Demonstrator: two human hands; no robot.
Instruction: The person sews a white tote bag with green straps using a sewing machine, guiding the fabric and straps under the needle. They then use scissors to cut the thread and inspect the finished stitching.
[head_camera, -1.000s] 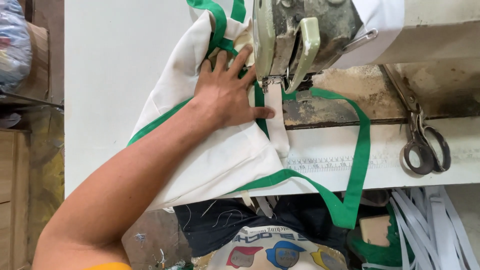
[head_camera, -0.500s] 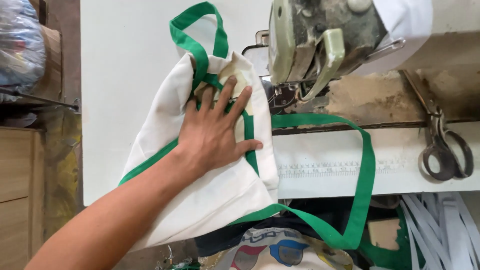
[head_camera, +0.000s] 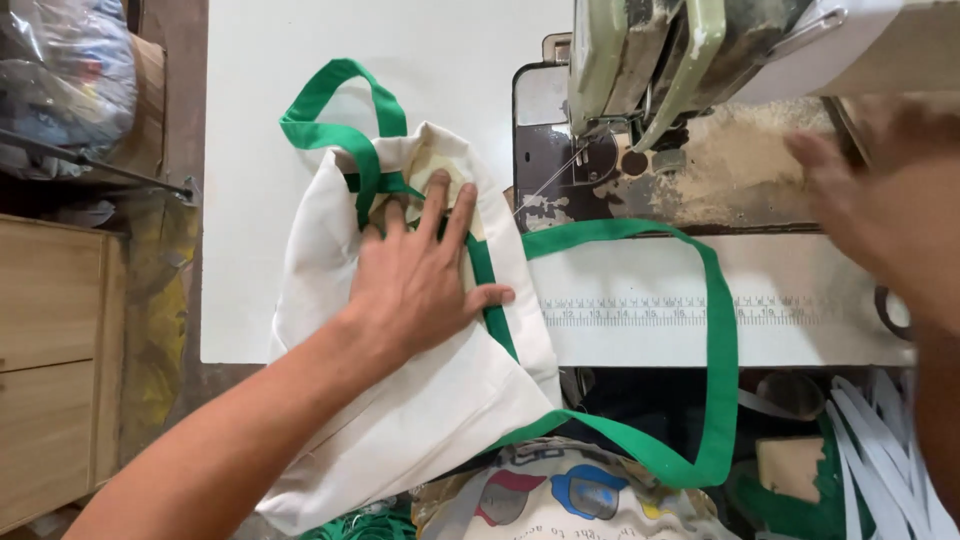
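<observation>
Head view. Your left hand (head_camera: 420, 285) lies flat, palm down and fingers spread, on the white cloth bag (head_camera: 400, 400); it presses the cloth and grips nothing. The bag rests on the white desk (head_camera: 250, 200), its lower part hanging over the near edge toward your lap. The fingertips sit at the bag's mouth, touching the green trim (head_camera: 490, 290) that runs along it. One green strap (head_camera: 330, 125) loops on the desk above the bag, away from you. The other green strap (head_camera: 715, 350) arcs across the ruler strip (head_camera: 650, 310) at the desk's front edge and drops below it.

Your right hand (head_camera: 880, 210) is at the right edge, blurred; it hovers over the worn bed of the sewing machine (head_camera: 660, 60), well apart from the bag. You cannot tell whether its fingers are spread or curled, or whether it holds anything.

A wooden cabinet (head_camera: 50, 370) stands at far left, with a plastic-wrapped bundle (head_camera: 60, 70) above it. White strips (head_camera: 880, 440) hang at lower right.
</observation>
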